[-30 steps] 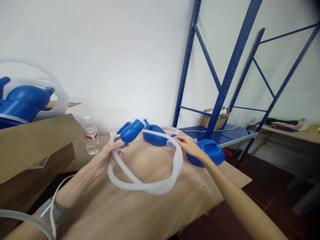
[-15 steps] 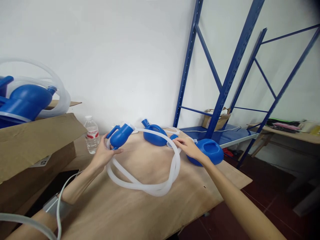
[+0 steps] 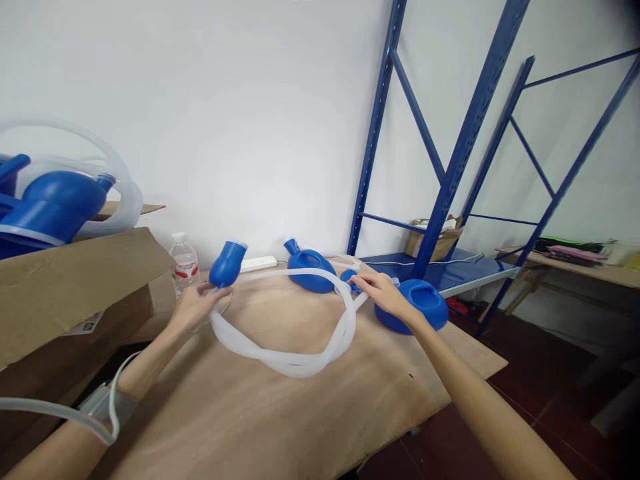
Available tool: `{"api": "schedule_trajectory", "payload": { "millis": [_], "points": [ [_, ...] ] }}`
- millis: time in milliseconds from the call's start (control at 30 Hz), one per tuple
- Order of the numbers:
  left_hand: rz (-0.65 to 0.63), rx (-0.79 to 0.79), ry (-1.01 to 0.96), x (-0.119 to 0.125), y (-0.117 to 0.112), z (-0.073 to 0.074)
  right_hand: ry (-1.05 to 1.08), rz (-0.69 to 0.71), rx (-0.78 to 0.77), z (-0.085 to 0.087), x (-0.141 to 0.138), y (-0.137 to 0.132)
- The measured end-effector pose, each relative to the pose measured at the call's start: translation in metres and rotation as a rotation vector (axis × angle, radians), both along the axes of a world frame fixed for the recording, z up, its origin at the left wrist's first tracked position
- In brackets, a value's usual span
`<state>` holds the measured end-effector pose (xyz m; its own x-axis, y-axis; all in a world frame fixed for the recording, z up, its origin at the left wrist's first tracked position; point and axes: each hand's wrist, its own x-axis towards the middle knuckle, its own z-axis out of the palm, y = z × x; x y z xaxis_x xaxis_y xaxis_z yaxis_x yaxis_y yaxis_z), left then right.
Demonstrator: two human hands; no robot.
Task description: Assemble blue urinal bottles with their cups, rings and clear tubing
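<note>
My left hand point(image 3: 197, 308) is closed around the lower end of a blue plastic urinal funnel point(image 3: 227, 265), its wide mouth tilted up and to the right. A coil of translucent white hose point(image 3: 300, 363) loops between my two hands above the tabletop. My right hand point(image 3: 381, 293) pinches the hose near its far end, beside a small blue part point(image 3: 349, 275) that its fingers partly hide. Just right of that hand lies a blue urinal bottle point(image 3: 423, 303). Another blue bottle point(image 3: 311, 272) with a handle and an angled neck rests behind the hose.
An open cardboard box point(image 3: 85, 293) at left holds more blue urinals point(image 3: 65, 200) and coiled hose. A water bottle point(image 3: 184, 263) and a white power strip point(image 3: 259, 263) stand near the wall. Blue metal shelving point(image 3: 450, 160) rises beyond the wooden table point(image 3: 280, 427). A thin cable hangs by my left forearm.
My left hand has moved slightly left and turned the funnel more upright, hiding its handle and uncovering the power strip. The hose coil has lifted a little; my right hand has shifted slightly right.
</note>
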<state>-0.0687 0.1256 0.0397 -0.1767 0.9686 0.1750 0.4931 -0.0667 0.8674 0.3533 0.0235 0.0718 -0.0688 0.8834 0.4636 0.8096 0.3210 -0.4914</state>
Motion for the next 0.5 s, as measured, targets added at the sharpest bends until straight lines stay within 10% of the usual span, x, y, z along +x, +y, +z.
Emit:
{"api": "schedule_trajectory", "payload": {
  "millis": [500],
  "points": [
    [-0.049, -0.173, -0.561, -0.022, 0.018, 0.020, 0.265, 0.036, -0.062, 0.002, 0.021, 0.001]
  ]
}}
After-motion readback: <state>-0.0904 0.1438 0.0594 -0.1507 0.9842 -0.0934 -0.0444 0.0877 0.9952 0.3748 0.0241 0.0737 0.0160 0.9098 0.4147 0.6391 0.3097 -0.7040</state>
